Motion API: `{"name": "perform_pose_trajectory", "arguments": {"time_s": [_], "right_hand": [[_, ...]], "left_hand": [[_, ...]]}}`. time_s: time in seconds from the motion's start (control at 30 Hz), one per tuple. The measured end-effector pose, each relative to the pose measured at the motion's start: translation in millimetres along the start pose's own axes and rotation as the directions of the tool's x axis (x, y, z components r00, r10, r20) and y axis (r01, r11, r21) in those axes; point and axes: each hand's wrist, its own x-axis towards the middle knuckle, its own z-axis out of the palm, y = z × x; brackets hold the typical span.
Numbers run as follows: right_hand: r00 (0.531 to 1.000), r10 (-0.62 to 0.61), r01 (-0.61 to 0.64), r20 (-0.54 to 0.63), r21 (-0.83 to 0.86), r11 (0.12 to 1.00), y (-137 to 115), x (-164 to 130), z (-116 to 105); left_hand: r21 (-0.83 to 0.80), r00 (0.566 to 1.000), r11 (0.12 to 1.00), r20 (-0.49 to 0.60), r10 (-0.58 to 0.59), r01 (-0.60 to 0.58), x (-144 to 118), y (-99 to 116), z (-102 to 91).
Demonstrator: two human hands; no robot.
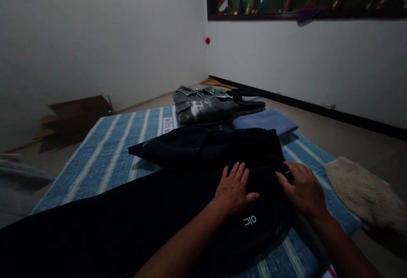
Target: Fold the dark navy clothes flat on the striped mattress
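Low in the frame's centre, the left hand (234, 189) lies flat, fingers spread, on a dark garment (178, 210) spread over the blue striped mattress (104, 155). Just right of it, the right hand (303, 189) presses the garment's edge, its grip curled on the cloth. Beyond lie folded dark jeans (206, 144), a blue cloth (263, 120) and a grey shirt (202, 105).
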Motion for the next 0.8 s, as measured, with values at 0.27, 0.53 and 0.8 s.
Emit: {"name": "perform_pose_trajectory", "arguments": {"time_s": [0.27, 0.53, 0.8], "right_hand": [[0.759, 0.518, -0.628, 0.395, 0.233, 0.743, 38.0, 9.9, -5.1], [0.670, 0.452, -0.739, 0.589, 0.474, 0.479, 26.8, 11.4, -18.3], [0.851, 0.359, -0.407, 0.383, 0.049, 0.912, 49.1, -3.3, -15.6]], "left_hand": [[-0.046, 0.998, 0.999, -0.062, -0.027, 0.024, 11.4, 22.2, -5.7], [-0.105, 0.998, 0.993, -0.010, 0.059, -0.060, 29.6, 39.9, -3.8], [-0.023, 0.993, 0.996, 0.081, 0.088, -0.086, 26.8, 41.5, -1.0]]}}
